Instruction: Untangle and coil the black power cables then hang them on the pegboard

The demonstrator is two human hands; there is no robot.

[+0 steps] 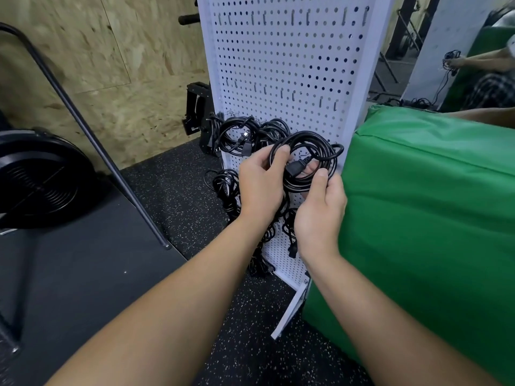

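A coiled black power cable [308, 140] is held up close in front of the white pegboard [284, 65], near its right edge. My left hand [260, 182] grips the coil's left side, thumb over the loops. The coil's lower right part is pinched by my right hand [320, 210], and the cable's black plug lies across the middle of the coil. Several other black coils [237, 135] hang on the pegboard to the left and lower down [225, 190]. Rows of metal hooks [292, 16] stick out higher up the board.
A large green padded block [432, 204] stands right beside the pegboard. A black weight plate [39, 188] and a slanted black bar [83, 129] are at the left on the dark speckled floor [178, 190]. A mirror [457, 65] at the far right reflects a person holding cable.
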